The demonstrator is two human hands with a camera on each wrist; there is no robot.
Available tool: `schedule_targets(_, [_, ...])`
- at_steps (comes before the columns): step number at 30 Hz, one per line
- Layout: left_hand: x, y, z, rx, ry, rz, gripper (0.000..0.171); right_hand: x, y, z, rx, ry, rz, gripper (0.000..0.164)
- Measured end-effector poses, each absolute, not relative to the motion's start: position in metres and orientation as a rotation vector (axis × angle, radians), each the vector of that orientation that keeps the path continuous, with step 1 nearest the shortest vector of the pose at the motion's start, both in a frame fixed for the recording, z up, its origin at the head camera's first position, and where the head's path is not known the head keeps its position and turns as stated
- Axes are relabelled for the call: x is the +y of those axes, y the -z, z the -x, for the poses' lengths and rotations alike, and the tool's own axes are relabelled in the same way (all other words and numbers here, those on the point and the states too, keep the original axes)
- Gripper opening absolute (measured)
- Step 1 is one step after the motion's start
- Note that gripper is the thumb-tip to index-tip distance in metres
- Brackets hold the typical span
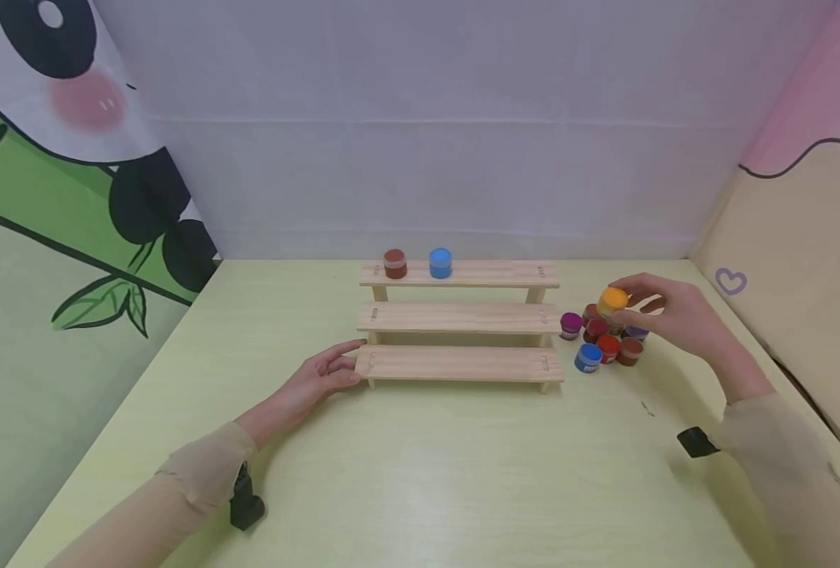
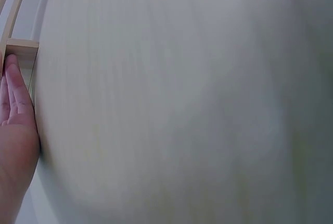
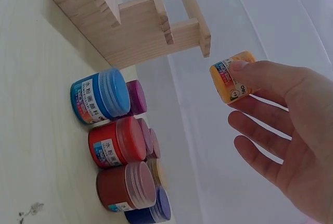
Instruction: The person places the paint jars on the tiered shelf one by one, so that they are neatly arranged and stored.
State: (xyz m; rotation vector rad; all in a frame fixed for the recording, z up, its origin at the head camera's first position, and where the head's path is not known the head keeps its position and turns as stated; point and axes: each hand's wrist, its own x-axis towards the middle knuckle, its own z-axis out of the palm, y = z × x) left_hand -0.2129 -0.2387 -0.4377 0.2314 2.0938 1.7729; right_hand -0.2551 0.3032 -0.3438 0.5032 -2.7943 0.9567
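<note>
My right hand [image 1: 668, 315] pinches a small yellow paint jar [image 1: 612, 300] between thumb and fingers, held up above a cluster of jars. In the right wrist view the jar's label [image 3: 229, 78] faces the camera, and the other fingers spread away from it. My left hand [image 1: 323, 375] rests its fingertips at the left end of the lowest step of a three-tier wooden rack [image 1: 458, 363]. The left wrist view shows its fingers [image 2: 18, 86] fairly straight against the wood. On the top step stand a brown jar [image 1: 394, 264] and a light blue jar [image 1: 440, 263].
Right of the rack, several paint jars stand close together on the table [image 1: 427, 473], among them a blue jar [image 1: 588, 358], a red jar [image 1: 608, 349], a brown jar [image 1: 630, 352] and a purple jar [image 1: 571, 325]. A pale cloth wall [image 1: 455, 158] rises behind.
</note>
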Motion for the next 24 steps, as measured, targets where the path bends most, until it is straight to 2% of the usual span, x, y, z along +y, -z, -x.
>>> schedule_targets(15, [-0.238, 0.442, 0.215, 2.098, -1.787, -0.232, 0.066, 0.266, 0.336, 0.273, -2.739, -1.050, -0.471, 0.044])
schedule_targets(24, [-0.239, 0.442, 0.216, 2.102, -1.779, -0.237, 0.066, 0.233, 0.328, 0.285, -2.639, -1.122, -0.552, 0.039])
